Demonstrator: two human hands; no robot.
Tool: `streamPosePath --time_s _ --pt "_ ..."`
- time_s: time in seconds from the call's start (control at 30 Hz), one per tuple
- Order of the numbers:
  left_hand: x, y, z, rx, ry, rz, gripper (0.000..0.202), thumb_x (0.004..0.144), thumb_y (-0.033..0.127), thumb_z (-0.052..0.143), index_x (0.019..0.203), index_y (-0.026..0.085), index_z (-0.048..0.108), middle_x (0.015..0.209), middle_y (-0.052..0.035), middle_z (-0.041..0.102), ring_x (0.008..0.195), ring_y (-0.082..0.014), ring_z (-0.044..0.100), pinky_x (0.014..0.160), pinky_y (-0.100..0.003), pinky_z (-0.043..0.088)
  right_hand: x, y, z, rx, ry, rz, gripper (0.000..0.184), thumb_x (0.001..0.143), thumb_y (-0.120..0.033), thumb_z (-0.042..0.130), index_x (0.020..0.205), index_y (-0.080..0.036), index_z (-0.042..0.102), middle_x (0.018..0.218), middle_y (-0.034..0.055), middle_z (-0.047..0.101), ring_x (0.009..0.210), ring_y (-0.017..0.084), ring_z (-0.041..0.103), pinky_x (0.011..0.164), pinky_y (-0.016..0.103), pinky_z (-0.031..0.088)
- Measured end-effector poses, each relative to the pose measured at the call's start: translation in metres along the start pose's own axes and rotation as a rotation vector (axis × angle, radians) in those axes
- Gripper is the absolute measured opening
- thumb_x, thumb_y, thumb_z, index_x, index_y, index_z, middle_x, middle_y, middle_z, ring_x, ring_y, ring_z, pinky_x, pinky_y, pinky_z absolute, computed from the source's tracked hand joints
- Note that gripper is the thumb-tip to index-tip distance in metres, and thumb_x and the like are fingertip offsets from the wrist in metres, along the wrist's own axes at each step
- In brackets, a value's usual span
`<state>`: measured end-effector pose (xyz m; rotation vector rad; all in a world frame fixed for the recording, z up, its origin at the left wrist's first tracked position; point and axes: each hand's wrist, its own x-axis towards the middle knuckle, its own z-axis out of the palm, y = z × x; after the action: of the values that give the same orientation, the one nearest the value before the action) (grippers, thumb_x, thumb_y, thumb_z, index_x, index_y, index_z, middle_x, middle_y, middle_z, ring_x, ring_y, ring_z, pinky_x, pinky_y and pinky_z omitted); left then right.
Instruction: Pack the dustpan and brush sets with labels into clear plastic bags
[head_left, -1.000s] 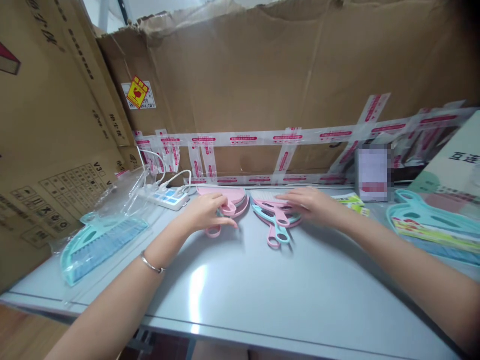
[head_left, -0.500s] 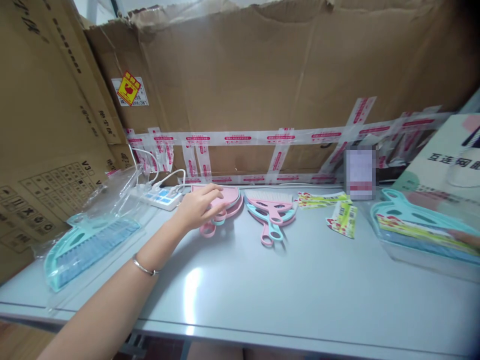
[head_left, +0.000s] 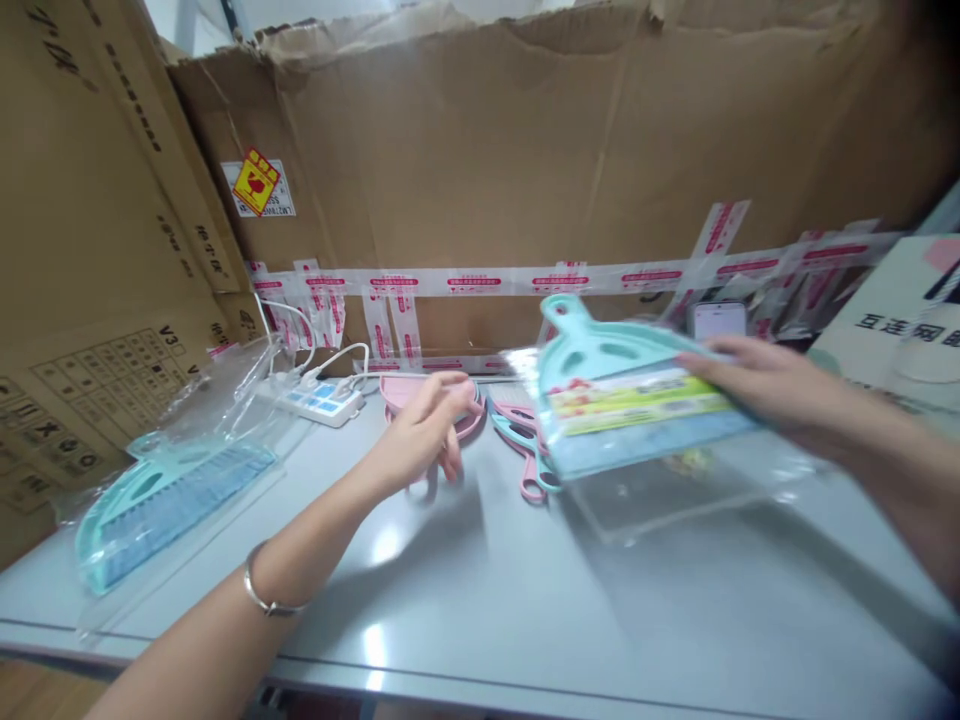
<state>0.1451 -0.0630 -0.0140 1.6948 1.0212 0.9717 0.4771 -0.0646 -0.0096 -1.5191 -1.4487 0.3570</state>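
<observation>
My right hand (head_left: 780, 385) grips the right end of a turquoise hand brush (head_left: 589, 345) with blue bristles. The brush is in a clear plastic bag, a yellow-green label card (head_left: 637, 400) lies across it, and it is held above the table. My left hand (head_left: 431, 430) hovers with loosely bent, parted fingers and holds nothing. Partly behind it is a stack of pink dustpans and brushes (head_left: 397, 388). A second pink and turquoise stack (head_left: 525, 435) lies to its right, half hidden by the bagged brush.
Another bagged turquoise brush (head_left: 176, 490) lies at the table's left. A white power strip (head_left: 322, 400) with plugged-in cables sits at the back. A phone (head_left: 718, 320) leans at the back right. Large cardboard boxes (head_left: 465, 150) wall off the rear and left.
My right hand has lifted the bagged brush from the table's right side and carried it left toward the middle. My left hand has shifted slightly right and toward me, off the pink stack.
</observation>
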Motion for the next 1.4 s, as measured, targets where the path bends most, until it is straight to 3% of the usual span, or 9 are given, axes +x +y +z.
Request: streamPosePath --time_s 0.17,0.3,0.37,0.57,0.8,0.93,1.07,1.23,1.4 --pt "-0.002 -0.002 0.004 -0.177 0.011 -0.325 0.038 0.081 0.053 0.054 0.1 0.02 0.048 0.042 0.0089 0.045 0.026 -0.0063 0.034 0.026 -0.016 0.022 -0.006 -0.059 0.081 0.203 -0.307 0.174 0.034 0.072 -0.05 0.066 0.073 -0.021 0.049 0.063 -0.0003 0.058 0.053 0.015 0.054 0.044 0.026 0.041" --pt "0.004 -0.011 -0.004 -0.275 0.156 -0.318 0.035 0.082 0.054 0.051 0.099 0.024 0.046 0.032 0.0124 0.036 0.022 -0.0062 0.023 0.026 -0.015 0.018 -0.025 -0.065 0.087 0.182 0.161 -0.204 0.028 0.075 -0.044 0.064 0.089 -0.023 0.052 0.09 0.0055 0.063 0.079 0.02 0.061 0.065 0.034 0.05" --pt "0.005 -0.013 -0.004 -0.297 0.19 -0.287 0.039 0.081 0.058 0.05 0.102 0.026 0.045 0.03 0.0124 0.036 0.022 -0.0074 0.024 0.025 -0.015 0.018 -0.04 -0.064 0.086 0.168 0.223 -0.333 0.02 0.079 -0.042 0.061 0.085 -0.023 0.055 0.089 0.0052 0.063 0.083 0.02 0.061 0.072 0.035 0.05" --pt "0.001 -0.016 0.01 -0.325 0.267 -0.111 0.047 0.081 0.06 0.05 0.111 0.026 0.042 0.036 0.0127 0.04 0.023 -0.0071 0.033 0.024 -0.014 0.022 -0.07 -0.066 0.106 0.623 -0.295 0.202 0.034 0.069 -0.048 0.071 0.081 -0.019 0.058 0.075 0.0031 0.067 0.069 0.015 0.063 0.066 0.029 0.054" --pt "-0.007 -0.019 0.021 -0.239 0.168 -0.019 0.057 0.08 0.063 0.05 0.121 0.025 0.04 0.042 0.0101 0.047 0.026 -0.008 0.042 0.024 -0.017 0.026 -0.074 -0.064 0.12 1.034 -0.27 0.442 0.037 0.064 -0.035 0.079 0.093 -0.022 0.061 0.098 0.0025 0.069 0.081 0.018 0.066 0.064 0.026 0.057" --pt "-0.006 -0.018 0.02 -0.157 0.253 0.002 0.049 0.083 0.065 0.04 0.091 0.019 0.055 0.034 0.0079 0.041 0.026 -0.0084 0.039 0.027 -0.019 0.026 -0.078 -0.062 0.122 1.047 -0.263 0.533 0.035 0.061 -0.029 0.08 0.091 -0.022 0.062 0.086 0.0028 0.071 0.073 0.02 0.068 0.056 0.028 0.058" --pt "0.004 -0.019 0.009 -0.113 0.42 0.124 0.042 0.087 0.056 0.043 0.088 0.018 0.064 0.043 0.0036 0.053 0.039 -0.0108 0.051 0.036 -0.021 0.037 -0.082 -0.066 0.124 1.041 -0.26 0.564 0.022 0.064 -0.029 0.079 0.08 -0.019 0.066 0.079 0.0031 0.071 0.067 0.016 0.067 0.06 0.025 0.058" --pt "0.02 -0.029 -0.007 -0.107 0.581 0.296 0.036 0.088 0.045 0.049 0.102 0.018 0.067 0.096 -0.0061 0.071 0.086 -0.0152 0.064 0.07 -0.025 0.05 -0.087 -0.071 0.123 1.061 -0.365 0.599 0.02 0.065 -0.028 0.079 0.079 -0.018 0.069 0.074 0.0012 0.07 0.061 0.011 0.064 0.059 0.02 0.057" --pt "0.049 -0.038 -0.063 -0.187 0.773 0.378 0.03 0.085 0.043 0.055 0.084 0.016 0.066 0.074 -0.0003 0.069 0.069 -0.0111 0.062 0.065 -0.024 0.048 -0.085 -0.063 0.114 1.003 -0.525 0.578 0.025 0.065 -0.027 0.079 0.087 -0.018 0.07 0.087 0.0043 0.072 0.069 0.013 0.067 0.059 0.02 0.056"
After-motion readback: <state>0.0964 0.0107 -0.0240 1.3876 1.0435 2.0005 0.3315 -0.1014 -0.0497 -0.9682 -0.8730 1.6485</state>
